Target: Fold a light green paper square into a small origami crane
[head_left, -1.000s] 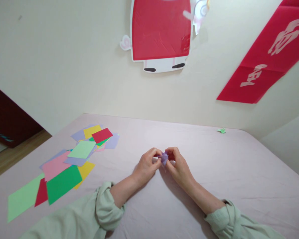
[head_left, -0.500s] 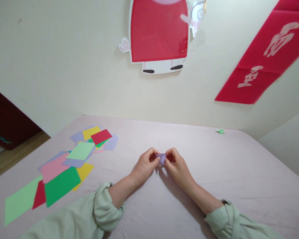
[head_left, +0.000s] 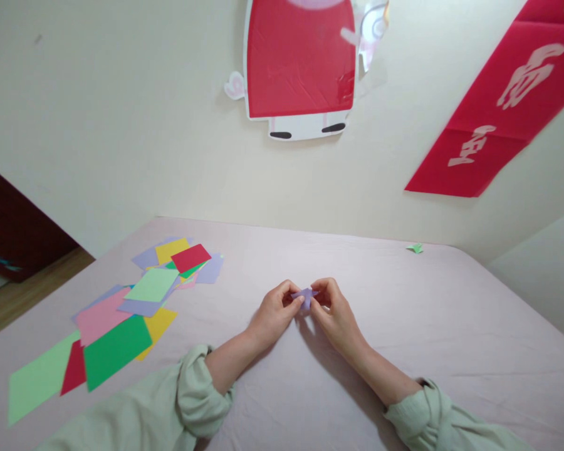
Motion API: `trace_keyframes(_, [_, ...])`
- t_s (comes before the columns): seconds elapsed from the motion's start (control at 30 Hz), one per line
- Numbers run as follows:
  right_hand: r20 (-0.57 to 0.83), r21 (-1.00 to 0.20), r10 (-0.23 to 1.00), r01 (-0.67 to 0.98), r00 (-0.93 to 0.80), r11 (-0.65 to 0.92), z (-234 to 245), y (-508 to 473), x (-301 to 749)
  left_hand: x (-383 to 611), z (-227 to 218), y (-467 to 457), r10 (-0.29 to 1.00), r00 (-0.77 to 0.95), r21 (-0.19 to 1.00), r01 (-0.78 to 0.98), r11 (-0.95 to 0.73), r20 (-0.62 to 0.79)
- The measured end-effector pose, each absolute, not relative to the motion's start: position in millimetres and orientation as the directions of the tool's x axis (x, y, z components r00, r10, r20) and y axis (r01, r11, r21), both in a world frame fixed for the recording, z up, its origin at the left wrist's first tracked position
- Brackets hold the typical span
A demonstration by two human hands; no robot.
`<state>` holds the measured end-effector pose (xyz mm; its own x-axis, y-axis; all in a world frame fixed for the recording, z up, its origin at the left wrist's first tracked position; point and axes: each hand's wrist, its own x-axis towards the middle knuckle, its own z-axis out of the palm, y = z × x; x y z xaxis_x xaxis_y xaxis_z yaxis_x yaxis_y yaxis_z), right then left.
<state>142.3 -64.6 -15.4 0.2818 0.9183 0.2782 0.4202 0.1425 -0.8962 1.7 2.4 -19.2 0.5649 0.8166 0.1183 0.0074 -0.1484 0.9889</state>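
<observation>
A small folded piece of purple paper is held between my two hands, over the middle of the table. My left hand pinches its left side between thumb and fingers. On its right side, my right hand grips it in the same way. Pointed corners stick out left and right, and the fingertips cover part of the folds. Both forearms come in from the near edge in rolled-up pale green sleeves.
Sheets of coloured paper lie spread and overlapping on the left of the pink-covered table. A small folded light green paper piece sits near the far right edge. Behind stands a wall with a red cartoon cutout and a red banner.
The purple paper has changed shape: it was a compact flap and now shows points spreading to both sides. My hands have barely moved.
</observation>
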Motion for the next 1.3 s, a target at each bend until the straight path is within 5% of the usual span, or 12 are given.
trace_keyframes(0.3, [0.225, -0.915, 0.937, 0.389, 0.266, 0.109, -19, -65, 143, 2, -21, 5, 0.826, 0.556, 0.995, -0.041, -0.087, 0.095])
trace_keyframes(0.87, [0.286, -0.848, 0.936, 0.508, 0.204, 0.148, -10, -66, 141, 0, -11, 2, 0.789, 0.554, 0.947, 0.004, -0.321, 0.265])
trace_keyframes(1.3, [0.247, -0.887, 0.948, 0.442, 0.2, 0.137, -12, -68, 140, 2, -19, 3, 0.849, 0.511, 0.99, -0.036, -0.138, 0.137])
